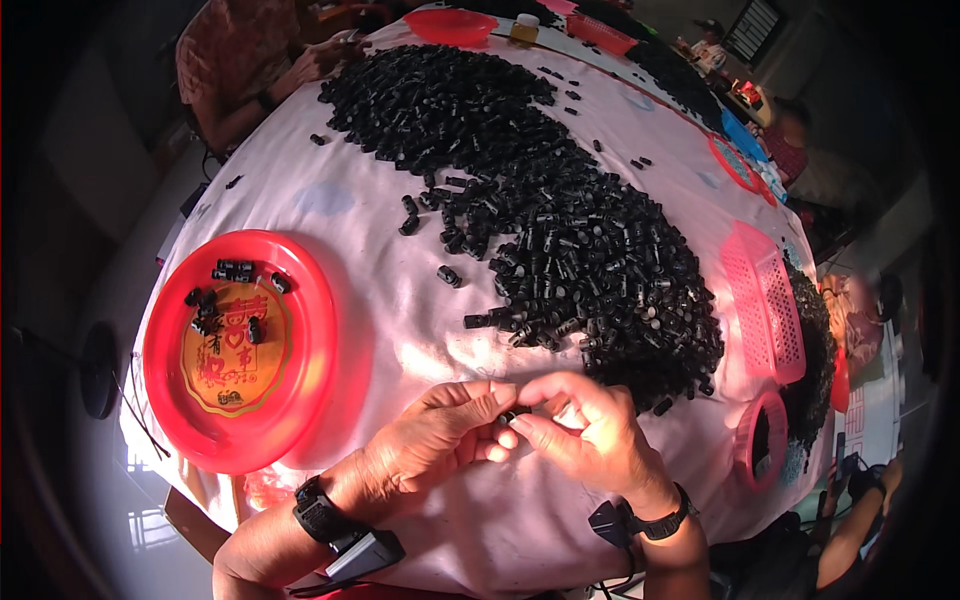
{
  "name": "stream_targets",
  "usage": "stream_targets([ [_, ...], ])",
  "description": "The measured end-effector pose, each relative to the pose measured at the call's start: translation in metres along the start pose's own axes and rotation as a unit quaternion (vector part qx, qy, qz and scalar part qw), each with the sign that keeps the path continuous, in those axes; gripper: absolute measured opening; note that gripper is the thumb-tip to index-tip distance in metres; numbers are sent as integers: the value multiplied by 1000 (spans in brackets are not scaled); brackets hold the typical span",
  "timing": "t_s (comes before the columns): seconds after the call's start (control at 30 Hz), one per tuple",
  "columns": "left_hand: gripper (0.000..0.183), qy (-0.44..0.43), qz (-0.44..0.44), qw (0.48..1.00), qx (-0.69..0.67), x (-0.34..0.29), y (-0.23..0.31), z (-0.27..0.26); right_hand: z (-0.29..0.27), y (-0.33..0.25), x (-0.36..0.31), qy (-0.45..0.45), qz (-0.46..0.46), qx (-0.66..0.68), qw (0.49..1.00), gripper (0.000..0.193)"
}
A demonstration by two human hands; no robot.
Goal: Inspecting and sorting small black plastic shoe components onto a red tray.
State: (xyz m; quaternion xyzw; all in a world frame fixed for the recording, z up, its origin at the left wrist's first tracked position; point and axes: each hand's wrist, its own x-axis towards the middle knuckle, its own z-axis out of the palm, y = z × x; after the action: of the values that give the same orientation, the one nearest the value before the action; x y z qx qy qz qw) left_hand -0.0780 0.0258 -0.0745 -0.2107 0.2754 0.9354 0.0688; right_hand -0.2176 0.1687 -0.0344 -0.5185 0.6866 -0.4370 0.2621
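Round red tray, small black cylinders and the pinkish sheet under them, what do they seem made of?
Round red tray: probably glossy plastic, judging by its highlights and smooth shape. Small black cylinders: likely shiny plastic, from the glints, though coated metal is possible. Pinkish sheet: perhaps softly shiny fabric, given its creases and highlights; thin plastic possible.

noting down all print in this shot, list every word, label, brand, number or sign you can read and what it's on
Gold medallion in the round red tray: printed characters and a heart; I won't copy the wording.
Pale panel at far right: reddish marks, too blurred to read.
Pile of small black cylinders: any markings are too small to read.
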Motion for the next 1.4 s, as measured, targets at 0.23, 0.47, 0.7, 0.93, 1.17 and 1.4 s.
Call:
stream_targets([
  [0.23, 33, -29, 39, 997, -58, -5, 2, 0, 1, -6, 4, 40, -39, -13, 998, 28],
  [0.47, 30, -31, 68, 992, -98, 0, -5, -5, 2, 2, 3, 17, -17, 21, 1000, 24],
  [0.7, 28, -31, 51, 994, -87, -1, -2, -1, 5, 15, -2, 33, 16, 90, 995, 23],
  [0.93, 26, -28, 42, 995, -87, -2, -6, -6, 5, -1, 1, 27, -5, 55, 998, 22],
  [1.17, 28, -68, 48, 994, -71, -8, -5, -2, 11, -1, -1, 69, -48, 93, 992, 23],
  [1.4, 31, -32, 60, 994, -88, -5, -6, -2, 11, 10, -4, 42, -139, 45, 988, 26],
])
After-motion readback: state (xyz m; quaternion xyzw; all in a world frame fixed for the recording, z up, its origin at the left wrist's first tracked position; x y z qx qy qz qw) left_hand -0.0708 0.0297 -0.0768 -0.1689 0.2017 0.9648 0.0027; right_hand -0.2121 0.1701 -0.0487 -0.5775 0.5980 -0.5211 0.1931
